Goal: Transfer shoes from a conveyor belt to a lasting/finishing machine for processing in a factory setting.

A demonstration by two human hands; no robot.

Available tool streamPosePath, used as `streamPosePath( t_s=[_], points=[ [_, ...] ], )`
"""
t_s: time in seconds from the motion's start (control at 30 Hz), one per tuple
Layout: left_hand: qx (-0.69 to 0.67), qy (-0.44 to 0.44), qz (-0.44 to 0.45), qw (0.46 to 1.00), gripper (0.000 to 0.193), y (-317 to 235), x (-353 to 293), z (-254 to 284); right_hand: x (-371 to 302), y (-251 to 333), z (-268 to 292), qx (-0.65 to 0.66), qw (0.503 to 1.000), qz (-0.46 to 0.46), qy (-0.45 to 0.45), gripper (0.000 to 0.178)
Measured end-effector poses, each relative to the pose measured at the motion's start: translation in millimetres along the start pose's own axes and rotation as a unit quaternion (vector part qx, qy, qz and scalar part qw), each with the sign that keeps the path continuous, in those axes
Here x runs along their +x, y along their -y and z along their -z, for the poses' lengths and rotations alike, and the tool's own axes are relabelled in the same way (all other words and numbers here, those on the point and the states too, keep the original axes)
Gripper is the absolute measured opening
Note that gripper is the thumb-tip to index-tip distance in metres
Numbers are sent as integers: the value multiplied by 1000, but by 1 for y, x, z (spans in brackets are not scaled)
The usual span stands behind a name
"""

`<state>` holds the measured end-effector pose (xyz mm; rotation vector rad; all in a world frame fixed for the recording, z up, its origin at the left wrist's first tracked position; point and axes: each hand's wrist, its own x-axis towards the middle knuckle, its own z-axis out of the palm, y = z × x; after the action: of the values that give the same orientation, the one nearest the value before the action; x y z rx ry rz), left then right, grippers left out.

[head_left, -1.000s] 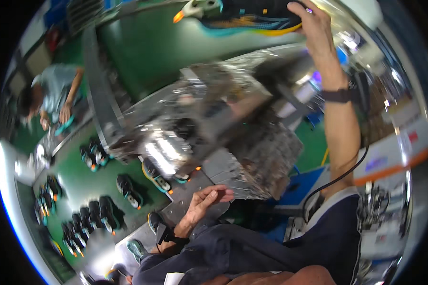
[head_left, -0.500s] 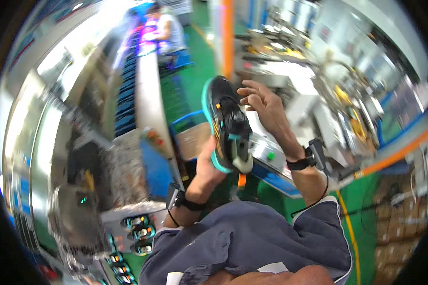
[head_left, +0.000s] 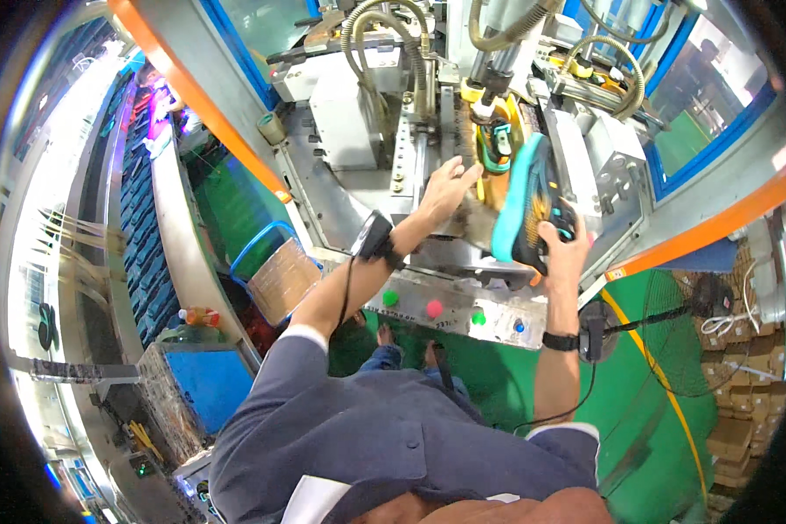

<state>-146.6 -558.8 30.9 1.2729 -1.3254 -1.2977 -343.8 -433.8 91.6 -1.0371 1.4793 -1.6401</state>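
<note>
Holding a black shoe (head_left: pixel 534 203) steeply tilted, with its teal sole facing left, over the front of the machine (head_left: pixel 345 122). Pinching its lower end between thumb and fingers of the right hand (head_left: pixel 568 247), with forearm nearly upright. Reaching slantwise with the left hand (head_left: pixel 449 188) near it, with fingers loosely spread.

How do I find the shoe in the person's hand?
Find the big metal machine up top. In front, the right hand grips a black shoe with a turquoise sole. Unlike the turquoise-black piece in the machine, it's hand-held.
</note>
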Motion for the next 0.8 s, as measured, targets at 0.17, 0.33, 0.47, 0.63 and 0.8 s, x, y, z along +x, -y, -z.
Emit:
streamPosePath(
  t_s=[0.17,0.33,0.47,0.63,0.8],
  points=[
    [156,-69,-58,984,64,43,133,-35,25,-1,25,-57,996,23,-72,52],
    [316,-70,56,945,88,61,188,-53,43,6,22,-164,977,20,-134,48],
    [191,-41,15,981,57,72,202,-13,115,-5,7,-211,969,50,-123,46],
    [-285,71,167,941,34,22,100,54,229,-1,-64,-463,886,31,-2,54],
    [-221,32,135,965,51,-29,-56,173,273,-73,-198,-486,853,-51,186,43]
  ],
)
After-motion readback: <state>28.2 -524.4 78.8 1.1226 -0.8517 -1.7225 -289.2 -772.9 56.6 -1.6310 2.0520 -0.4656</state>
